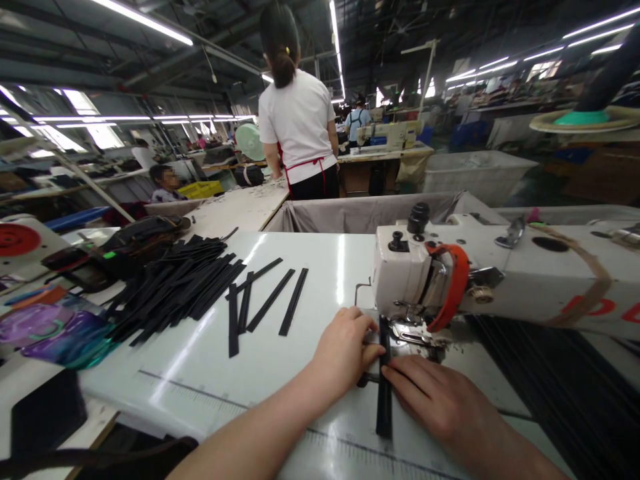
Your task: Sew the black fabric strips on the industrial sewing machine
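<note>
A narrow black fabric strip [384,410] lies lengthwise under the needle area of a white sewing machine [400,277]. My left hand [345,347] is at the strip's left side, close to the presser foot, with fingers curled and the thumb and fingertips on the strip. From the right, my right hand [440,397] holds the strip's edge, its fingers close together; part of its grip is hidden. Several loose black strips [270,300] lie on the pale table left of my hands, beside a large pile of black strips [185,283].
A ruler scale [200,395] runs along the table's front. Purple and teal pouches [65,337] sit at far left. Long black material [555,380] lies under the machine arm. Behind the table are a grey cloth-lined bin [330,217] and a person in a white shirt [300,127].
</note>
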Available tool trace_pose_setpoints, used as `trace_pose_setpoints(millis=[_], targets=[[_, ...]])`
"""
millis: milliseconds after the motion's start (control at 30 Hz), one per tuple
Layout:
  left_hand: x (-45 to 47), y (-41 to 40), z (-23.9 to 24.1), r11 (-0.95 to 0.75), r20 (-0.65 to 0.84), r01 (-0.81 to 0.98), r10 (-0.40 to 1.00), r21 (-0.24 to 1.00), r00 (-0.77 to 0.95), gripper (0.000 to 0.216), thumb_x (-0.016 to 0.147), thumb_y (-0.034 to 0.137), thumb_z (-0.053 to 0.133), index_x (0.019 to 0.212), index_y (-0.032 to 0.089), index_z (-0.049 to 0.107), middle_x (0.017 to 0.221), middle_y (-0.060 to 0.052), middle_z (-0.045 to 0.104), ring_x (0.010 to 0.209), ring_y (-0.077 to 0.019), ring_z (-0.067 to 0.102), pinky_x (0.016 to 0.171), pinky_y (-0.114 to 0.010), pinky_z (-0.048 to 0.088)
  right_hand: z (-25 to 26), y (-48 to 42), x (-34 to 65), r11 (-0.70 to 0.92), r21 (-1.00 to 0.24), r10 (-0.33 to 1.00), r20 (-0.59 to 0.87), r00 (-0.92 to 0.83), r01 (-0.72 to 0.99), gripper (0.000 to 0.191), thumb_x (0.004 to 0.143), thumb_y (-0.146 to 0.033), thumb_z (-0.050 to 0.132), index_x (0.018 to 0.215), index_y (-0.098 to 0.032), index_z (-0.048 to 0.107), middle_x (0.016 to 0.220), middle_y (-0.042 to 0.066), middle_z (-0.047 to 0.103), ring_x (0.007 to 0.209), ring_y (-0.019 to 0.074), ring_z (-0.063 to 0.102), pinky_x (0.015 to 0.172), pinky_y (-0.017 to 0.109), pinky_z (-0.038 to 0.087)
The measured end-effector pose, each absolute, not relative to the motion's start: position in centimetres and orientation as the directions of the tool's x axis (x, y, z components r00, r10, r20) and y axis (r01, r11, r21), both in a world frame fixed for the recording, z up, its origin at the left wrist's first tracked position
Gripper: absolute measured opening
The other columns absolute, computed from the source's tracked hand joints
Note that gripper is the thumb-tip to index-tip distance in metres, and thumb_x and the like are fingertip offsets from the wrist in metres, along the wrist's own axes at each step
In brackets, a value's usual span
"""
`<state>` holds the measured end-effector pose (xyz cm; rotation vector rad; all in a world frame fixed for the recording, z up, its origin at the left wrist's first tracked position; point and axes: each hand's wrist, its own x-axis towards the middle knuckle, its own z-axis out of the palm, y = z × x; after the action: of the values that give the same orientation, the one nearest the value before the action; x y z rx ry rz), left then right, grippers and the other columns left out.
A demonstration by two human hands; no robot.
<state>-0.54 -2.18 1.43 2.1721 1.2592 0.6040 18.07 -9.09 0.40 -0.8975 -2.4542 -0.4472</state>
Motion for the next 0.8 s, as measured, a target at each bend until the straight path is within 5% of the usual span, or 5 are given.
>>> trace_pose_setpoints(millis=[67,167,433,800], targets=[[-0.6,-2.4,1.4,-0.550,0.211,0.634,0.820,0.544,0.531,0.009,0.079,0.020,0.074,0.086,0.017,0.069,0.105,-0.007,0.067,0.100,-0.0256,0.059,0.091,-0.041,0.049,0.3,-9.1,18.1,0.728,0.108,0.525,0.547,-0.652,0.677,0.031,0.091,-0.005,0.038,0.104,-0.011,0.065,0.093,0.009,0.069,0.084,0.0190,0.066,0.071,0.030,0.056],[-0.2,-2.5,1.1,-0.627,0.227,0.569,0.752,0.532,0.618,0.007,0.085,0.017,0.067,0.078,0.017,0.070,0.105,-0.006,0.069,0.098,-0.0226,0.060,0.090,-0.035,0.050,0.2,-9.1,18.2,0.725,0.092,0.524,0.569,-0.633,0.683,0.027,0.093,-0.008,0.040,0.099,-0.013,0.066,0.088,0.008,0.069,0.081,0.0175,0.065,0.071,0.028,0.054],[0.3,-2.5,0.4,-0.685,0.300,0.487,0.699,0.541,0.649,0.020,0.087,0.013,0.064,0.067,0.016,0.061,0.083,-0.002,0.068,0.091,-0.0173,0.063,0.095,-0.029,0.049,0.5,-9.0,18.3,0.727,0.013,0.560,0.568,-0.603,0.687,0.027,0.094,-0.011,0.039,0.091,-0.015,0.066,0.078,0.005,0.066,0.073,0.0157,0.063,0.067,0.027,0.052],[1.2,-2.7,-0.9,-0.701,0.330,0.540,0.704,0.465,0.629,0.025,0.093,0.011,0.047,0.075,0.019,0.063,0.092,-0.004,0.069,0.101,-0.0202,0.063,0.098,-0.035,0.050,0.4,-9.0,18.3,0.714,-0.029,0.594,0.554,-0.583,0.700,0.026,0.095,-0.012,0.039,0.092,-0.015,0.065,0.079,0.004,0.065,0.070,0.0165,0.062,0.062,0.029,0.052]])
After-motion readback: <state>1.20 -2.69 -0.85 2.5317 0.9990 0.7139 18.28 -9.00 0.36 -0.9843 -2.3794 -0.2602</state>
